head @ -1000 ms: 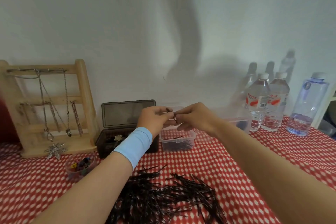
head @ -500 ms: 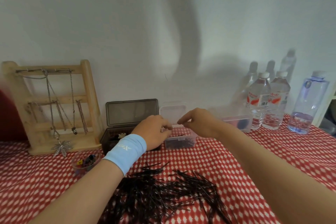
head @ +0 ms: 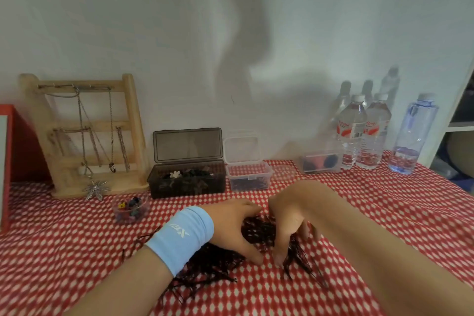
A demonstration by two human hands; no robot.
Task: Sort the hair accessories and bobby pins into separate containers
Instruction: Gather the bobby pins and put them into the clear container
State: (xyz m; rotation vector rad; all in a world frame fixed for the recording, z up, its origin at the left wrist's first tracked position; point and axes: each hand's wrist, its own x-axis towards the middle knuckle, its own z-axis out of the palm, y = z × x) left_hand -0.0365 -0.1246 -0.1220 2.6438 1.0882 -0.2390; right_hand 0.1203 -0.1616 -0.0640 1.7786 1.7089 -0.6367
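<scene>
Dozens of bobby pins point(head: 256, 232) lie in a loose black heap at lower centre of frame, on the red-check cloth of the worktop point(head: 64, 238). My read is that they're light, thin, springy wire with a slick coating. They look tangled, so pulling one probably drags its neighbours along. Better to take a small bunch lying the same way, pinched mid-length or at the closed bend, not by the open tips. The left hand point(head: 230, 228) has a blue wristband point(head: 182, 236), and its fingers point(head: 252, 256) and thumb are curled round a clump on the heap's left side. The right hand point(head: 287, 220) has its fingers bent, with the tips dug into the right side. It's too blurred to tell whether it has hold of anything. Just above the heap in frame is a small clear tub point(head: 266, 177), lid up, with dark pins inside. To the left of it is a dark box point(head: 164, 187), lid open, holding hair accessories point(head: 175, 174). Lower left of that sits a small cup point(head: 131, 209) of coloured clips.
</scene>
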